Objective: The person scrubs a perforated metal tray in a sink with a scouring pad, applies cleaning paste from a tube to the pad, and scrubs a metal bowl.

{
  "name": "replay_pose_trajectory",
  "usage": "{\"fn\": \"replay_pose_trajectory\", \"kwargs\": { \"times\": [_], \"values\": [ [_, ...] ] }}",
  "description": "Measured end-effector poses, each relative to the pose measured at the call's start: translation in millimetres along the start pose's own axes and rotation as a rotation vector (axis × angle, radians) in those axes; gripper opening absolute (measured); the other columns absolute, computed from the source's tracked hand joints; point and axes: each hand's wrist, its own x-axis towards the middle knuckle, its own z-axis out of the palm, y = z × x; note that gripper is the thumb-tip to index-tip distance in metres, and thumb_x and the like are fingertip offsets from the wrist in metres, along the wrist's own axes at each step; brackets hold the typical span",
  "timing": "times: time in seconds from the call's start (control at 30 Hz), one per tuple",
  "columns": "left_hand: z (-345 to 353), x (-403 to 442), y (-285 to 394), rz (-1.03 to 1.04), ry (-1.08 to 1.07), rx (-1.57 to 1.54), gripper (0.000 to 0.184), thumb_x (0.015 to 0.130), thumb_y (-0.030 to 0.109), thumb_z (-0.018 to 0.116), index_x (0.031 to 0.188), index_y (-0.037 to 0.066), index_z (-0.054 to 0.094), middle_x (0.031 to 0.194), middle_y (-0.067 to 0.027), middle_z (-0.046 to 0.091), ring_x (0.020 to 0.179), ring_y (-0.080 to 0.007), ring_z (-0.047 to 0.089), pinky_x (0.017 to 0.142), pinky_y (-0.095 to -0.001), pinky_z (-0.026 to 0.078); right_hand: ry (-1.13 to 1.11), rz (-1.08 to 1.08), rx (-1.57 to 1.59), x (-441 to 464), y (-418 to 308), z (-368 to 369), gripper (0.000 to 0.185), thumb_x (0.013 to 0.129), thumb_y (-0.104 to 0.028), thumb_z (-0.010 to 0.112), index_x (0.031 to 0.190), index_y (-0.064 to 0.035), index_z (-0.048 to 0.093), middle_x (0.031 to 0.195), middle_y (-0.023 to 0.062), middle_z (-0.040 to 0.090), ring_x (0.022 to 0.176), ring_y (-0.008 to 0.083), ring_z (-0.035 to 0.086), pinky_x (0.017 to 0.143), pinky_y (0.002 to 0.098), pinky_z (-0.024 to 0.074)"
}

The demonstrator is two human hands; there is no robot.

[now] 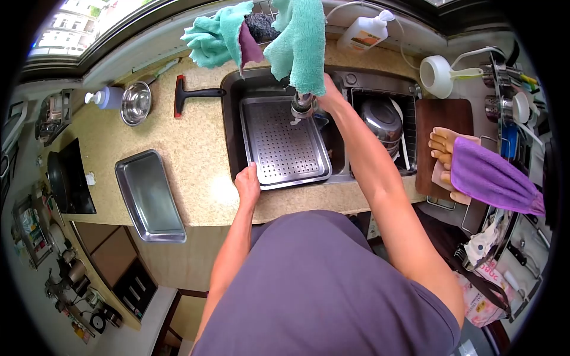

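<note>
A perforated metal tray (285,139) lies tilted in the left basin of the sink (230,118). My left hand (247,185) grips its near left corner, thumb over the rim and the other fingers curled below. Beyond the tray, my right hand (328,99) is at the faucet (301,105), beside a hanging green cloth (301,47). The cloth and faucet hide its fingers, so I cannot see whether it holds anything. On the counter to the left rests a deep rectangular metal pan (149,193).
A red-edged squeegee (180,95) and a steel bowl (136,103) are on the left counter. Pots (380,121) fill the rack in the right basin. Further right are a brown cutting board (436,118), a white pot (435,77) and a hanging purple towel (490,178).
</note>
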Motion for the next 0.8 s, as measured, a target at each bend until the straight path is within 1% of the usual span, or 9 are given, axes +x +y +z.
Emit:
{"fn": "replay_pose_trajectory", "kwargs": {
  "times": [0.07,0.13,0.3,0.37,0.47,0.53,0.63,0.73,0.8],
  "values": [
    [0.8,1.6,-10.0,-0.032,-0.017,-0.036,0.057,0.102,0.038,0.05,0.065,-0.005,0.049,0.054,-0.0161,0.043,0.053,-0.0214,0.04,0.056,-0.0456,0.037,-0.1,0.018,0.291,-22.1,-1.7,5.0,0.033,0.084,0.006,0.057,0.114,-0.002,0.069,0.103,0.005,0.069,0.094,0.0138,0.062,0.085,0.0276,0.0477],
    [0.5,3.2,-8.2,-0.052,-0.03,-0.028,0.058,0.102,0.04,0.05,0.065,-0.004,0.048,0.054,-0.0142,0.042,0.053,-0.0199,0.04,0.055,-0.045,0.037,-0.025,0.162,-0.002,-25.3,60.5,3.3,0.034,0.084,0.003,0.058,0.115,-0.002,0.069,0.107,0.0056,0.07,0.097,0.0141,0.062,0.088,0.0281,0.048],
    [5.7,13.4,-24.5,-0.135,-0.054,-0.032,0.059,0.1,0.042,0.05,0.065,-0.004,0.053,0.055,-0.0176,0.049,0.053,-0.0235,0.049,0.057,-0.0459,0.04,-0.096,-0.046,-0.849,-107.0,119.6,24.7,0.032,0.081,-0.003,0.061,0.11,-0.008,0.073,0.109,0.0146,0.069,0.101,0.0316,0.065,0.094,0.0372,0.0497],
    [3.7,11.5,-14.9,-0.185,-0.066,-0.032,0.058,0.1,0.042,0.049,0.065,-0.005,0.054,0.056,-0.018,0.051,0.054,-0.025,0.052,0.059,-0.0462,0.041,-0.027,-0.395,-1.025,-125.4,125.8,27.9,0.028,0.081,-0.001,0.06,0.105,-0.0096,0.073,0.104,0.0152,0.066,0.101,0.0363,0.062,0.093,0.041,0.0496],
    [1.7,14.0,-0.6,-0.218,-0.086,-0.007,0.057,0.099,0.041,0.049,0.067,-0.005,0.057,0.058,-0.0187,0.056,0.057,-0.0294,0.057,0.061,-0.0469,0.044,-0.008,-0.198,-0.943,-128.0,114.3,26.2,0.026,0.081,0.001,0.059,0.101,-0.0084,0.071,0.102,0.0138,0.064,0.102,0.0349,0.062,0.091,0.0421,0.049],
    [2.7,12.8,2.0,-0.203,-0.081,0.042,0.056,0.099,0.042,0.05,0.07,-0.005,0.06,0.062,-0.0208,0.06,0.06,-0.0335,0.061,0.064,-0.0476,0.045,0.008,-0.307,-0.909,-120.2,107.8,26.4,0.024,0.085,0.001,0.056,0.104,-0.0063,0.069,0.1,0.0117,0.065,0.095,0.0273,0.065,0.078,0.0403,0.0522],
    [4.0,12.9,4.0,-0.248,-0.097,0.074,0.054,0.099,0.041,0.051,0.073,-0.005,0.064,0.068,-0.0239,0.064,0.068,-0.0382,0.067,0.069,-0.0495,0.048,0.094,0.31,-0.266,-110.1,89.8,25.6,0.019,0.092,-0.004,0.057,0.109,-0.005,0.067,0.099,0.005,0.064,0.09,0.0101,0.063,0.059,0.0286,0.0494],
    [0.2,12.0,10.3,-0.268,-0.162,0.221,0.042,0.096,0.035,0.057,0.084,-0.004,0.069,0.079,-0.0257,0.069,0.08,-0.0415,0.069,0.077,-0.0503,0.051,0.061,0.398,-0.135,-97.7,92.8,25.9,0.025,0.087,-0.001,0.061,0.112,-0.005,0.067,0.1,0.0056,0.065,0.092,0.0136,0.063,0.063,0.0291,0.0505],
    [1.9,9.8,3.9,-0.217,-0.146,0.277,0.034,0.094,0.029,0.059,0.09,-0.003,0.07,0.084,-0.0257,0.069,0.084,-0.0422,0.069,0.079,-0.0506,0.052,-0.008,0.194,-0.113,-85.8,122.2,19.9,0.031,0.083,0.002,0.064,0.114,-0.0036,0.066,0.101,0.0064,0.065,0.091,0.0153,0.063,0.066,0.0299,0.0513]
  ]
}}
